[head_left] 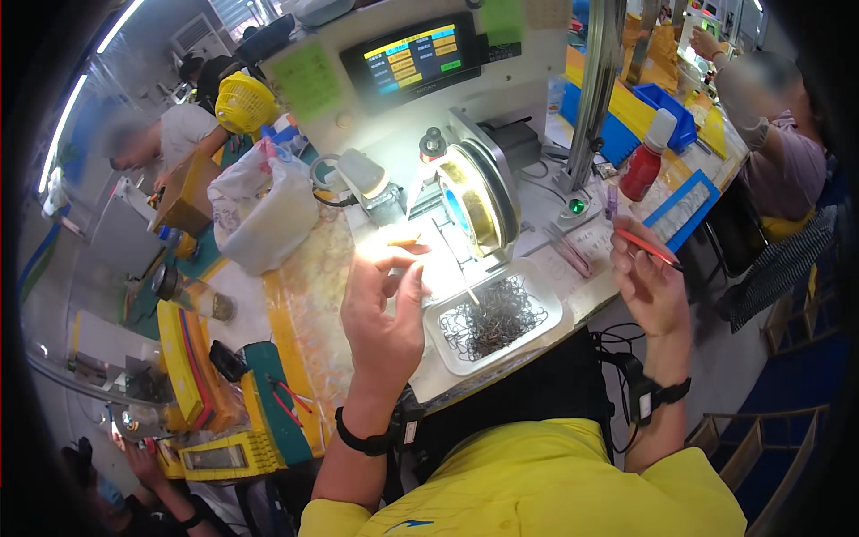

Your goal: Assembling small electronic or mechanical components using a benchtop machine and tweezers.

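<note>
My left hand (383, 309) is raised in front of a bench machine, under its bright lamp. Its thumb and fingers are pinched together close to a gold-rimmed wheel (483, 201); glare hides what is between them. Out to the right, my right hand (649, 282) holds a slim red-orange tool (646, 245) with a dark tip, lying across the fingers. Between the hands, nearer to me, sits a white plastic tray (456, 360) heaped with small dark curved wire pieces (501, 318). A thin pale stick (469, 292) reaches over the tray's far edge.
Behind the wheel stands the machine's lit screen (412, 59). Tweezers (570, 252), a red bottle with a white cap (646, 157) and a blue tray (682, 211) lie right. At left are a white cloth bag (262, 208) and yellow trays (183, 358). Other people sit nearby.
</note>
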The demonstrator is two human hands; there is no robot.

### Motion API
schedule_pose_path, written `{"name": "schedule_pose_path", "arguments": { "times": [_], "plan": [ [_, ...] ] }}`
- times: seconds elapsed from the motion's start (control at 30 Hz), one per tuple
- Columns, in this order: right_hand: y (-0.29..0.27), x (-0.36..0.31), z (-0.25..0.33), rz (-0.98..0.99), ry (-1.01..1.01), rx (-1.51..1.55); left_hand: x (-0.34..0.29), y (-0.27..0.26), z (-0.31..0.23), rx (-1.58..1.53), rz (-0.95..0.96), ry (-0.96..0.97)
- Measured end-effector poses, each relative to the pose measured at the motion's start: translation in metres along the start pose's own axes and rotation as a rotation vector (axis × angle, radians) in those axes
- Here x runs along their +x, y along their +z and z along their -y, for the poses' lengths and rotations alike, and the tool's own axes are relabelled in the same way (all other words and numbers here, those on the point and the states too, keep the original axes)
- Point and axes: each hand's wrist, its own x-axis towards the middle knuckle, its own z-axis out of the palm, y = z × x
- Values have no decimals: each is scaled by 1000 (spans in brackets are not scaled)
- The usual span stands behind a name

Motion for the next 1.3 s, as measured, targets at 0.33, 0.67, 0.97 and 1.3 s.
{"name": "schedule_pose_path", "arguments": {
  "times": [0.33, 0.67, 0.97, 1.3],
  "plan": [
    [117, -11, -34, 288, -23, -159, 7, -10, 16, 203, -33, 218],
    [152, 24, -53, 133, -519, -871, 4, -16, 21, 183, 46, 188],
    [153, 25, -50, 183, -655, -993, 4, -15, 18, 200, 35, 201],
    [143, 11, -50, 120, -552, -782, 3, -15, 18, 174, 38, 186]
  ]
}}
